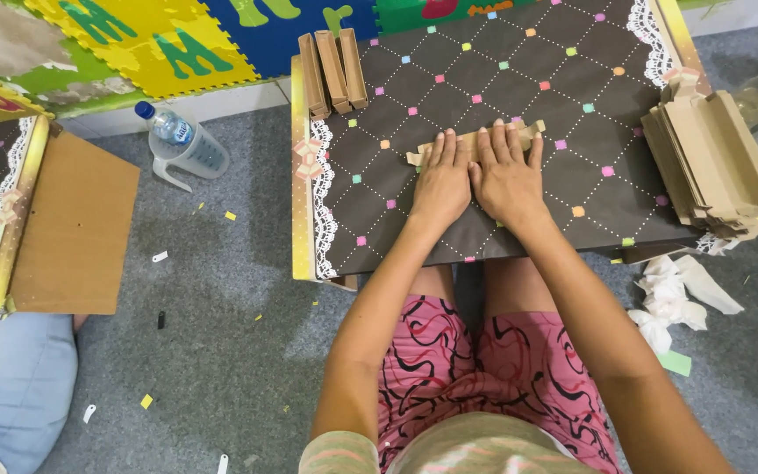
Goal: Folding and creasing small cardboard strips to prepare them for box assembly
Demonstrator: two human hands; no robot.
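A person in pink patterned shorts [475, 369] sits on a grey carpet [221, 351], seen from above, both arms stretched forward over a dark board [519, 79] dotted with small coloured squares and edged with white lace [322, 211] and gold trim. The left hand [442, 183] and the right hand [506, 171] lie side by side, fingers flat and spread, pressing down on a long cardboard strip [475, 140] that rests across the middle of the board; neither hand grips it, and the strip's ends show past the fingers on both sides. Just right of the board, a stack of folded cardboard pieces [712, 162] leans in a fan, with crumpled white paper [673, 294] on the carpet below it. At the board's far left corner, three narrow cardboard boxes [332, 72] lie side by side. Farther left on the carpet stands a clear plastic jug [188, 154] holding a water bottle [167, 125]. At the left edge lies a second lace-trimmed board [67, 224], brown side up. Bright foam puzzle mats [160, 39] fill the far background.
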